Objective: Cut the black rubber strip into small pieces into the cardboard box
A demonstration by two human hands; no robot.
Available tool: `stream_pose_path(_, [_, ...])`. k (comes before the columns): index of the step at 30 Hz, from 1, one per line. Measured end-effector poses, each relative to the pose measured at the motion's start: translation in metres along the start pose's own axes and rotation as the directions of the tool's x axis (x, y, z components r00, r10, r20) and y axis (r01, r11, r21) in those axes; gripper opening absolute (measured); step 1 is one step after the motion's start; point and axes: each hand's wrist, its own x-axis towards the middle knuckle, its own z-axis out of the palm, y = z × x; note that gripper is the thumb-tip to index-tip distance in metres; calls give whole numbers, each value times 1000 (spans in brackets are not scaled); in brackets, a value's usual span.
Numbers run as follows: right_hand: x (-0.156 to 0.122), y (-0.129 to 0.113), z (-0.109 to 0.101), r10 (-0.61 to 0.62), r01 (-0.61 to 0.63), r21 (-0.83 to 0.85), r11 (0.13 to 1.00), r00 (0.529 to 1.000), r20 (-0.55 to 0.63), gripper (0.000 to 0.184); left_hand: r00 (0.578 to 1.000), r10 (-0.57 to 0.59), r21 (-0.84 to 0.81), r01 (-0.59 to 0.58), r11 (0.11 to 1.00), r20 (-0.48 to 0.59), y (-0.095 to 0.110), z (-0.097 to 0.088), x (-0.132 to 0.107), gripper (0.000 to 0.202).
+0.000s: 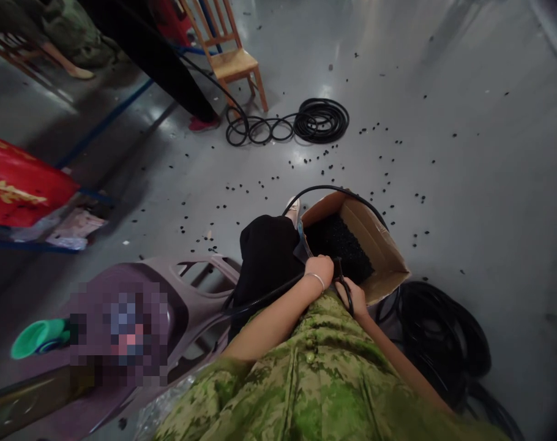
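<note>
My left hand [319, 271] is closed round a black hose [264, 301], which runs back under my forearm to the left. Close beside it, my right hand [353, 298] grips what look like scissors [347, 295] with a black loop handle; the blades are hard to make out. Both hands are over the near edge of an open cardboard box [374, 239], in front of my body. A heap of small black pieces [338, 245] lies inside the box. A stretch of black hose also arcs over the box's far side.
Coiled black hose lies on the floor ahead [322, 120] and at my right [444, 331]. Small black pieces are scattered around. A purple plastic stool [168, 275] with a green cup [37, 339] stands at left. Beyond are a wooden chair [235, 63] and a person's leg [168, 61].
</note>
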Motion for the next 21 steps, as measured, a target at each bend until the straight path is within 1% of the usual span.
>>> stream_pose_path(3, [-5,-6,-6,63,-64,51,997,998,17,55,999,22,-44,-23,999,-25,-7,7,7,33])
stream_pose_path(7, [-11,-8,-9,190,-193,142,971,981,34,64,1000,25,-66,-25,997,4,-9,12,14,33])
stream_pose_path(10, [-12,-6,-10,258,-255,106,961,966,-18,58,999,37,-67,-36,997,7,-9,11,15,32])
stream_pose_path(12, [-11,-5,-11,263,-263,26,965,964,-31,51,999,42,-69,-42,997,2,-8,10,15,32])
stream_pose_path(15, [-9,-6,-13,230,-228,-54,972,973,26,57,999,46,-78,-46,996,2,-8,9,14,32])
stream_pose_path(18, [-9,-7,-14,212,-214,24,977,975,63,62,999,53,-72,-53,996,1,-8,9,13,33])
stream_pose_path(21, [-10,-4,-12,241,-249,128,960,968,76,66,998,65,-63,-65,996,-2,-8,8,13,32])
